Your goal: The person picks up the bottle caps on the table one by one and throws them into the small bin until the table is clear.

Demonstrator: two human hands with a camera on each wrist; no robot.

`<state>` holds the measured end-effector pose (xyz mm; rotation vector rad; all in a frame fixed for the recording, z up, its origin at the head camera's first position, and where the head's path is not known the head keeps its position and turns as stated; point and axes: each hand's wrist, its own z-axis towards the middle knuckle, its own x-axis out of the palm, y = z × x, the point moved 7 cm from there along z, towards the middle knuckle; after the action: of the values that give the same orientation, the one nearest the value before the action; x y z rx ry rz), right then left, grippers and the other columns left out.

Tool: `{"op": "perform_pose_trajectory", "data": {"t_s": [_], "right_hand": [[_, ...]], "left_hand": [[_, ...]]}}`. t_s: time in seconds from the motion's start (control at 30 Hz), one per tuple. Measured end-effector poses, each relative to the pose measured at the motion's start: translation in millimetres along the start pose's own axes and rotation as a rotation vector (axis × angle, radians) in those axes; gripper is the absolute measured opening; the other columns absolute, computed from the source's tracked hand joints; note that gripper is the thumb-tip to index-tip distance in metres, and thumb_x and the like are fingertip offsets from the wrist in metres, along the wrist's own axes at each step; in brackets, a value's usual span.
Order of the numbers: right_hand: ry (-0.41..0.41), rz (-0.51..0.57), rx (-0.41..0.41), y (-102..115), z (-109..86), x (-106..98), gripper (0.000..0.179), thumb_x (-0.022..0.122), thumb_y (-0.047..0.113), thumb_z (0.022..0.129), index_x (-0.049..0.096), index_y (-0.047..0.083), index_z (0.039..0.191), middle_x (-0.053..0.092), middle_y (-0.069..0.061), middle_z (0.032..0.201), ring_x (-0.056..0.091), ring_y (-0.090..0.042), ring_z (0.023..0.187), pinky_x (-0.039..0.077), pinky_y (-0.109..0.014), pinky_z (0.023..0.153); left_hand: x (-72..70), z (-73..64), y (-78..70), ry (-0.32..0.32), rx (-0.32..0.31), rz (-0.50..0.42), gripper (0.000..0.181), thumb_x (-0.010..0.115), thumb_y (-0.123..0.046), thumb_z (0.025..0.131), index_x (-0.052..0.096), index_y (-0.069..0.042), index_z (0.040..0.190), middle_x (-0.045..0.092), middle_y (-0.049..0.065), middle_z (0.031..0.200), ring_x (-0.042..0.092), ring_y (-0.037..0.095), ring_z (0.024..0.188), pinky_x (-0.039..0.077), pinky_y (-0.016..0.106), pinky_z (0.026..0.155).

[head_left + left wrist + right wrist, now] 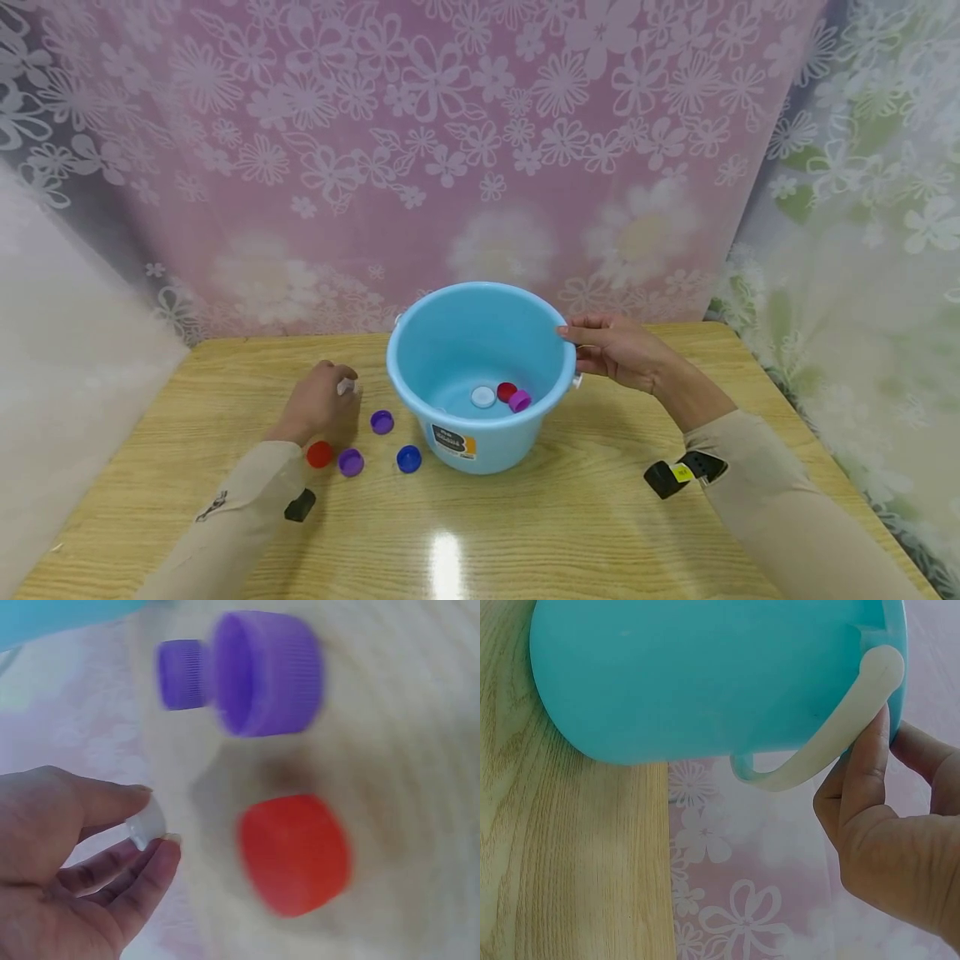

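Note:
Between thumb and fingers, my left hand [315, 402] pinches a small white bottle cap [148, 823], left of a light blue bucket [480, 429]. My right hand [618, 350] grips the bucket's right rim, thumb over the edge and fingers beneath, beside the white handle [832, 742]. Inside the bucket lie a white cap [483, 397], a red cap [506, 391] and a magenta cap [520, 402]. On the table near my left hand are a red cap [319, 454], a purple cap [351, 462], another purple cap [382, 422] and a blue cap [408, 458].
The wooden table [585, 525] carries the bucket and the loose caps. A pink floral curtain [480, 167] hangs behind its far edge, and pale floral cloth [862, 250] hangs along the right side. Black straps with small boxes sit on both wrists.

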<state>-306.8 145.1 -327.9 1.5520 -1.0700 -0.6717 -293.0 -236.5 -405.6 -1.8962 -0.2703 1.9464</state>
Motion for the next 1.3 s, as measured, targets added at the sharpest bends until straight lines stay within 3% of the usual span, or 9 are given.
{"op": "perform_pose_trajectory", "data": {"t_s": [0.13, 0.4, 0.67, 0.93, 1.13, 1.3], "right_hand": [[-0.001, 0.004, -0.002, -1, 0.7, 0, 0.048, 0.062, 0.017, 0.095, 0.043, -0.012, 0.129, 0.065, -0.015, 0.099, 0.069, -0.02, 0.081, 0.057, -0.031, 0.077], [0.001, 0.02, -0.002, -1, 1.7, -1, 0.047, 0.061, 0.016, 0.095, 0.043, -0.011, 0.129, 0.065, -0.014, 0.097, 0.069, -0.02, 0.08, 0.057, -0.031, 0.076], [0.004, 0.026, -0.004, -1, 2.2, -1, 0.042, 0.061, 0.016, 0.095, 0.046, -0.009, 0.125, 0.065, -0.013, 0.096, 0.069, -0.02, 0.079, 0.057, -0.031, 0.076], [0.01, 0.034, -0.008, -2, 2.9, 0, 0.039, 0.061, 0.016, 0.095, 0.048, -0.007, 0.123, 0.065, -0.013, 0.097, 0.069, -0.02, 0.079, 0.057, -0.031, 0.077], [0.007, 0.041, -0.007, -2, 2.9, 0, 0.039, 0.062, 0.017, 0.095, 0.049, -0.007, 0.122, 0.065, -0.013, 0.096, 0.069, -0.019, 0.079, 0.057, -0.031, 0.077], [0.009, 0.051, -0.007, -3, 2.3, -1, 0.038, 0.062, 0.017, 0.095, 0.05, -0.007, 0.122, 0.066, -0.013, 0.097, 0.069, -0.02, 0.08, 0.057, -0.031, 0.078]], "left_hand": [[-28.3, -0.3, -12.2, -0.1, 0.071, 0.012, 0.027, 0.062, -0.006, 0.091, 0.062, 0.006, 0.115, 0.057, 0.027, 0.108, 0.059, 0.039, 0.09, 0.052, 0.053, 0.076], [-86.0, -2.2, -48.1, -0.185, 0.11, -0.023, 0.031, 0.06, -0.01, 0.094, 0.059, 0.003, 0.122, 0.05, 0.026, 0.119, 0.062, 0.027, 0.078, 0.054, 0.043, 0.063], [-118.2, -2.7, -94.9, -0.271, 0.184, -0.043, 0.032, 0.062, -0.011, 0.093, 0.061, -0.002, 0.124, 0.054, 0.017, 0.114, 0.057, 0.023, 0.078, 0.051, 0.039, 0.066], [-124.6, -1.8, -142.3, -0.235, 0.26, -0.045, 0.033, 0.064, -0.01, 0.092, 0.062, -0.002, 0.123, 0.055, 0.016, 0.114, 0.061, 0.024, 0.083, 0.055, 0.037, 0.069], [-116.2, -1.9, -166.2, -0.184, 0.339, -0.063, 0.035, 0.067, -0.013, 0.09, 0.062, -0.005, 0.124, 0.057, 0.011, 0.111, 0.059, 0.021, 0.084, 0.055, 0.034, 0.069], [-103.7, -3.4, -182.6, -0.129, 0.437, -0.011, 0.036, 0.07, -0.012, 0.089, 0.063, -0.003, 0.122, 0.059, 0.01, 0.11, 0.059, 0.019, 0.085, 0.054, 0.031, 0.069]]}}
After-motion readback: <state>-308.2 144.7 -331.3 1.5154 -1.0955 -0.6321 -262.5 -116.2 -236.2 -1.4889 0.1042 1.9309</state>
